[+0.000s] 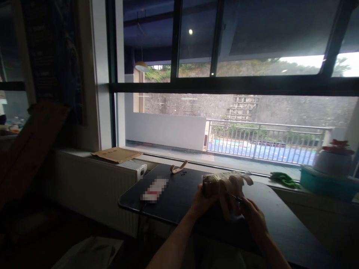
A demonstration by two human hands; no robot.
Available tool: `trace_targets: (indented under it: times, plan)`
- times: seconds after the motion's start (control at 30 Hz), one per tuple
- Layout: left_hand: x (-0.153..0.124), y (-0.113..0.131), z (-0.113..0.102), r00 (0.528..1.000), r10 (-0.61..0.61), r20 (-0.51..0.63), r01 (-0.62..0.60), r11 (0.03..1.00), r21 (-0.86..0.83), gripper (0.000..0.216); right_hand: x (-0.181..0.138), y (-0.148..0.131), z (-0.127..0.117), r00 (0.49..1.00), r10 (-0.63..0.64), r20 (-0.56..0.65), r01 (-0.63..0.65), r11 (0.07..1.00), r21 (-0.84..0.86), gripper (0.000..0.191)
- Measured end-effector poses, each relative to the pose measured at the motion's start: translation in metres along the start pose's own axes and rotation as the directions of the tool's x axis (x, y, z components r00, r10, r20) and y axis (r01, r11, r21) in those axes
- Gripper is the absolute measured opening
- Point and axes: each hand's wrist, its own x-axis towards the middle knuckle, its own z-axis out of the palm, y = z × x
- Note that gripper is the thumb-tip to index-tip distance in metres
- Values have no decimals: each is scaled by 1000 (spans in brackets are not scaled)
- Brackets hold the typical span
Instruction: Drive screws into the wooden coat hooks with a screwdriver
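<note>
My left hand (pixel 203 201) grips the left end of a brownish block (pixel 211 183) that looks covered in clear, shiny plastic. Several curved wooden hooks (pixel 236 184) stick out along the block's side and top. My right hand (pixel 254 216) is closed around the dark handle of a screwdriver (pixel 238 199), whose thin shaft points left at the hooks. Its tip is too dim to make out. A loose wooden hook (pixel 178 168) lies near the table's far edge, with small dark screws (pixel 183 173) beside it.
A black table (pixel 174 194) stands under the window. On it lies a blurred white and red item (pixel 155 189). A flat cardboard piece (pixel 117 154) rests above a white radiator (pixel 98 186). A green cloth (pixel 284 180) and teal basin (pixel 322 183) sit on the sill at right.
</note>
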Motion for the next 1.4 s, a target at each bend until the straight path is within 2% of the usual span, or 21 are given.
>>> trace_targets:
  times: [0.13,0.27,0.37,0.5,0.63,0.77,0.97,1.2,1.4]
  plan:
    - [1,9,-20,999,-33,29,35,997,-64,61,-18,-4,1,975,-45,218,97,968,-233,40]
    - [-8,15,-30,998,-66,-3,65,996,-67,58,-41,-29,2,878,-76,472,286,875,-391,29]
    - [-13,19,-32,998,-67,5,67,996,-55,57,-47,-54,3,808,-71,584,406,786,-466,24]
    - [-14,21,-34,997,-70,21,71,997,-41,55,-43,-74,6,829,-117,548,477,661,-580,35]
    - [-14,21,-36,995,-90,36,91,995,-36,51,-42,-75,10,827,-81,557,507,538,-674,34]
    - [-16,22,-34,994,-107,28,108,994,-36,53,-49,-77,17,814,-53,578,533,460,-710,33]
    - [-15,23,-34,991,-135,-4,134,990,-31,53,-59,-92,27,804,-55,592,564,387,-729,33]
    - [-14,24,-34,992,-128,-5,128,992,-12,55,-66,-91,38,797,-34,603,576,340,-743,32]
    - [-11,17,-36,991,-131,-15,131,991,9,53,-66,-99,38,831,-25,556,537,293,-791,34]
